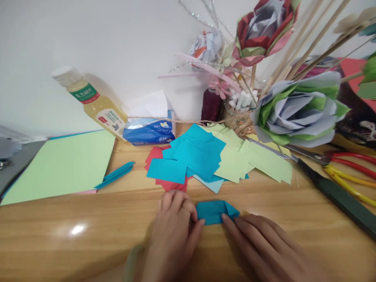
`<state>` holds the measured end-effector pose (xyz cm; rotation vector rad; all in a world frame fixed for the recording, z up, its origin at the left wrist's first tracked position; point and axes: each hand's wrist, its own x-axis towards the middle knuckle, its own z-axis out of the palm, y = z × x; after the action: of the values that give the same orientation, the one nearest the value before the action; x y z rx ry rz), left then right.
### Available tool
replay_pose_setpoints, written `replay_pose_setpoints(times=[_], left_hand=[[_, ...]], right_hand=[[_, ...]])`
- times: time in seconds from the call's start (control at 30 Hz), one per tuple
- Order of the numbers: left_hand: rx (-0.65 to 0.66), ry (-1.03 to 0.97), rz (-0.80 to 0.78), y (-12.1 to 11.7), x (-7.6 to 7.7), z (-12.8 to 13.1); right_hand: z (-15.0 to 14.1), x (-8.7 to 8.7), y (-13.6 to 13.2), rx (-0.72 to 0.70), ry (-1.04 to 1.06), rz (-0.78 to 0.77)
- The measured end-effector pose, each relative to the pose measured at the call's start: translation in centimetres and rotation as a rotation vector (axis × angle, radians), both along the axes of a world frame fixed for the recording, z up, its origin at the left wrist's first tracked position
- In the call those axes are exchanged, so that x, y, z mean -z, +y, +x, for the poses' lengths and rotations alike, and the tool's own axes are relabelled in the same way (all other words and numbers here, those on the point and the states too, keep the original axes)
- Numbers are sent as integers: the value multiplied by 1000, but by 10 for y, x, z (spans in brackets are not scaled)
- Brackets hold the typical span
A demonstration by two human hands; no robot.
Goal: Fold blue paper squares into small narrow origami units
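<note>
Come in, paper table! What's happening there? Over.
Left hand touching left end of blue paper. Right hand at its folded right end. Loose paper pile just beyond, not touching it.

Wood-grain tabletop (88, 243), lt brown, w/ a bright glare spot near left. Far left: lg lt-green sheet (64, 164) atop other sheets; 1 folded blue strip (116, 175) slants just right of it. Far ctr: blue tissue pack (147, 134), w/ 1 yellow drink btl (96, 103) just left. Mid: overlapping pile of cut papers (199, 152), red/blue/pale green. Near ctr: 1 part-folded blue pc (210, 213). Right: dark-handled tool (337, 196), scissors (327, 158) w/ red & yellow handles.
</note>
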<state>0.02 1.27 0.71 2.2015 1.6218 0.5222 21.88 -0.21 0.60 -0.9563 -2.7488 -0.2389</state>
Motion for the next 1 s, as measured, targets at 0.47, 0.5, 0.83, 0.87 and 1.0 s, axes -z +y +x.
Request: replay_pose_setpoints(times=[0.47, 0.5, 0.83, 0.87, 1.0], left_hand=[[262, 362, 481, -33, 12, -12], [272, 376, 467, -35, 11, -14], [322, 365, 523, -34, 9, -22], [321, 363, 526, -33, 9, -22], [284, 372, 485, -25, 2, -17]], right_hand=[[-8, -4, 0, 43, 47, 83], [-8, -5, 1, 46, 48, 76], [4, -10, -2, 46, 76, 80], [7, -10, -4, 50, 82, 92], [10, -7, -17, -8, 100, 128]])
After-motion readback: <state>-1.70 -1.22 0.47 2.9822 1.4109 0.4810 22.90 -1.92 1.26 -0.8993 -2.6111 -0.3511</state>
